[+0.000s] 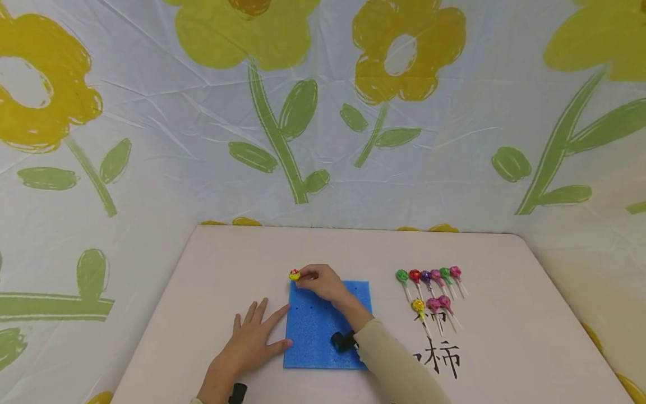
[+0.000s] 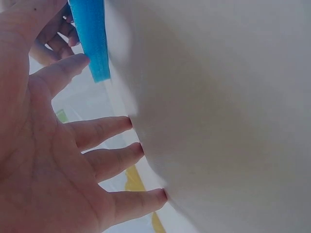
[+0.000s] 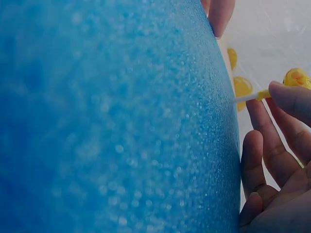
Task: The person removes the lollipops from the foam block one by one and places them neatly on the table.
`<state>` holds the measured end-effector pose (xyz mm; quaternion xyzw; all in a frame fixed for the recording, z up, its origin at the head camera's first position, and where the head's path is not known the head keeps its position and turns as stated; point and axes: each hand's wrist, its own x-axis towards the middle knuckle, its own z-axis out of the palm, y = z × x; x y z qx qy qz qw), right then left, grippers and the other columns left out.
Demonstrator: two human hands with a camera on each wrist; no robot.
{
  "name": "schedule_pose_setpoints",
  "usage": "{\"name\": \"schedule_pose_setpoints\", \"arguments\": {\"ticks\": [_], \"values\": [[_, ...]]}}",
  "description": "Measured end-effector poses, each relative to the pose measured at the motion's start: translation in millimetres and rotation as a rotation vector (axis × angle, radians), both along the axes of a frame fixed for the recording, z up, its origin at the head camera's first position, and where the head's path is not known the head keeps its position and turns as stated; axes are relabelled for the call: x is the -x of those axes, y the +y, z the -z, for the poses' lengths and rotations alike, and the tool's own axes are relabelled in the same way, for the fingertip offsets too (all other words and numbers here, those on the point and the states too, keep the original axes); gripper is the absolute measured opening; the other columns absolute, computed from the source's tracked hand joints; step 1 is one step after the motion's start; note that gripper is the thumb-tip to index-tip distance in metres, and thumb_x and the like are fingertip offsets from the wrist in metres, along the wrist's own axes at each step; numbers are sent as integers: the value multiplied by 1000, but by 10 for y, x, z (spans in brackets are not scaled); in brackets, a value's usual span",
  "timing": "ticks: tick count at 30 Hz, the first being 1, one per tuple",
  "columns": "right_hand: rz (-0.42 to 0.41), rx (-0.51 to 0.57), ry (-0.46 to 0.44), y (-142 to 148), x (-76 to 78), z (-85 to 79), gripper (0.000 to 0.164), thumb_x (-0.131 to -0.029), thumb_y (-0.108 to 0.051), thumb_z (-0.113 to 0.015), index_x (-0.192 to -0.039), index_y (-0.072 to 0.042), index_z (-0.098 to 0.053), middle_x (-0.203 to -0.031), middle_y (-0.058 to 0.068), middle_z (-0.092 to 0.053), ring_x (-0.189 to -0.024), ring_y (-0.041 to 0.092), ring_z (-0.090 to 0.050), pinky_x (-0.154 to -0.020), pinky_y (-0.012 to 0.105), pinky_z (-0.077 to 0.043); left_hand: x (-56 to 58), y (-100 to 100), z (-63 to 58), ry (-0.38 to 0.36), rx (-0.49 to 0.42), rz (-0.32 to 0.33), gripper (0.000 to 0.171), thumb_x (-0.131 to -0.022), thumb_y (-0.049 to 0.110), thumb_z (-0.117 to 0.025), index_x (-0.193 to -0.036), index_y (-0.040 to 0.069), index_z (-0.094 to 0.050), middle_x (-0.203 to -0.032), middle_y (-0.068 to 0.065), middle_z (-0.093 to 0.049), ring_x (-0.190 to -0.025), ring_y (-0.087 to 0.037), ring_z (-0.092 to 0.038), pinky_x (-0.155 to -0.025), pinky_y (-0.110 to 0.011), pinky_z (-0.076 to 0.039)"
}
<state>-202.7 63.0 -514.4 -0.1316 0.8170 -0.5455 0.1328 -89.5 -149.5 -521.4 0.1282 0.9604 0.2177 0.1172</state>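
Observation:
A lollipop in a yellow wrapper with a red top (image 1: 294, 275) is pinched between the thumb and fingers of my right hand (image 1: 323, 282). It is over the far left corner of a blue foam board (image 1: 310, 336) dotted with small dark holes. In the right wrist view the white stick (image 3: 244, 98) points at the board, its end right at the foam surface. My left hand (image 1: 252, 342) lies spread on the table, thumb and index finger at the board's left edge. The left wrist view shows its straight fingertips (image 2: 136, 148) against the tabletop.
Right of the board, several wrapped lollipops lie in two rows: a back row with a purple one (image 1: 426, 276), and a front row with a yellow one (image 1: 418, 306). Black characters (image 1: 443, 357) mark the table near them. A flowered cloth (image 1: 434, 168) hangs behind the table.

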Motion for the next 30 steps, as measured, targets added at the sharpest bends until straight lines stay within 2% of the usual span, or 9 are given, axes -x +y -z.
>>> {"name": "schedule_pose_setpoints", "arguments": {"ticks": [16,23,30], "values": [[12,48,-3,-7,-4,4,10,-91,-14,-75,-100,-10,-77,-94,-1,-71,-87,16,-62,-75,33,-51,-1,2,26,10,5,-1,75,-87,65,-64,-152,34,-43,-160,-23,-27,-146,-50,-17,-104,-80,-10],[41,130,-1,-12,-11,-35,15,-92,-15,-74,-104,-7,-75,-101,4,-71,-87,17,-63,-73,35,-52,-1,4,38,15,14,1,75,-87,66,-63,-152,35,-43,-159,-23,-27,-146,-50,-17,-104,-80,-11],[53,183,-32,37,-2,-71,17,-92,-18,-74,-105,-7,-75,-99,2,-72,-85,16,-62,-73,35,-50,-7,6,23,8,10,-1,75,-88,66,-63,-153,35,-43,-159,-23,-27,-146,-50,-17,-104,-80,-10]]}}
